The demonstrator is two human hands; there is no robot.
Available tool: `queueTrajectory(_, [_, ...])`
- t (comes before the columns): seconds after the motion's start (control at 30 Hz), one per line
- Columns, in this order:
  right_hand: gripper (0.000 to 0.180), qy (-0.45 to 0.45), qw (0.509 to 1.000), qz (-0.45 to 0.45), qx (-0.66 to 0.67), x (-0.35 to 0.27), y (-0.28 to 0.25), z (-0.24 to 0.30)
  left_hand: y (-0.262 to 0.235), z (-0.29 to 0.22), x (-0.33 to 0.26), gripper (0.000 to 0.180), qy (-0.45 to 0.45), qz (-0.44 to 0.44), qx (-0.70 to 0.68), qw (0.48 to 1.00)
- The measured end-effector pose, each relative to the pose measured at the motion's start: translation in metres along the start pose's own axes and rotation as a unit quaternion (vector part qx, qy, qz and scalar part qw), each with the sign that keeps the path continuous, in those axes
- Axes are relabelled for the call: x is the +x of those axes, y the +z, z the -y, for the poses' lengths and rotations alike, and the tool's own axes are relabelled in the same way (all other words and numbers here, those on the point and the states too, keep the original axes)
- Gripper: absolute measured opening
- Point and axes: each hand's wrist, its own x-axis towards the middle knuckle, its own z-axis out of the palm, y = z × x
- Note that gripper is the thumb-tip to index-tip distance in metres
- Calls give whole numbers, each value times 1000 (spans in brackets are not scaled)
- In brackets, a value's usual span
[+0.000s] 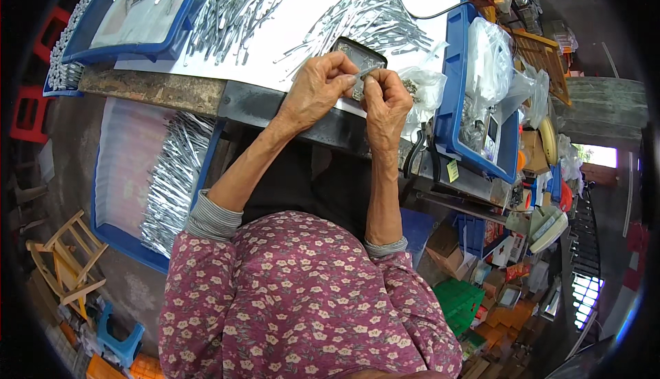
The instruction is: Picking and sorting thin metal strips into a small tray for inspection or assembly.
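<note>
Above the table's near edge, my left hand point(320, 90) and my right hand point(385, 100) meet with their fingers closed. A thin grey metal strip point(369, 71) is pinched between their fingertips; its ends are mostly hidden. Just behind the hands lies a small dark-rimmed tray point(357, 52) with tiny parts in it, too small to name. Past the tray spreads a loose pile of slender metal strips point(375, 21) on the white table covering point(302, 4). A second pile of such strips point(237, 18) lies farther left.
At the far left a blue tray point(148, 52) holds more strips. Right of my hands are a clear plastic bag point(430, 90) and a blue bin point(450, 93) with bags. Dark-handled pliers point(416, 152) hang at the edge. Below left, another blue tray point(155, 258) holds strips.
</note>
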Motion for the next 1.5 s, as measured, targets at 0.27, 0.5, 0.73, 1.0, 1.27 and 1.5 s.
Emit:
queueTrajectory(0.27, [10,84,990,-2,117,-2,2,5,3,1,-2,7,4,-3,27,1000])
queueTrajectory(0.5, [10,119,977,39,174,2,-1,0,3,-6,-1,6,71,-23,187,979])
queueTrajectory(0.73, [12,155,948,49,275,7,3,1,7,-2,0,5,152,-56,252,954])
queueTrajectory(1.0, [8,211,909,60,355,7,-1,4,5,9,2,2,223,-73,319,918])
queueTrajectory(1.27, [12,161,961,63,217,9,-1,19,3,4,-3,10,58,-60,158,984])
queueTrajectory(1.5, [20,89,990,34,99,14,0,21,2,-1,-8,13,-29,-19,73,997])
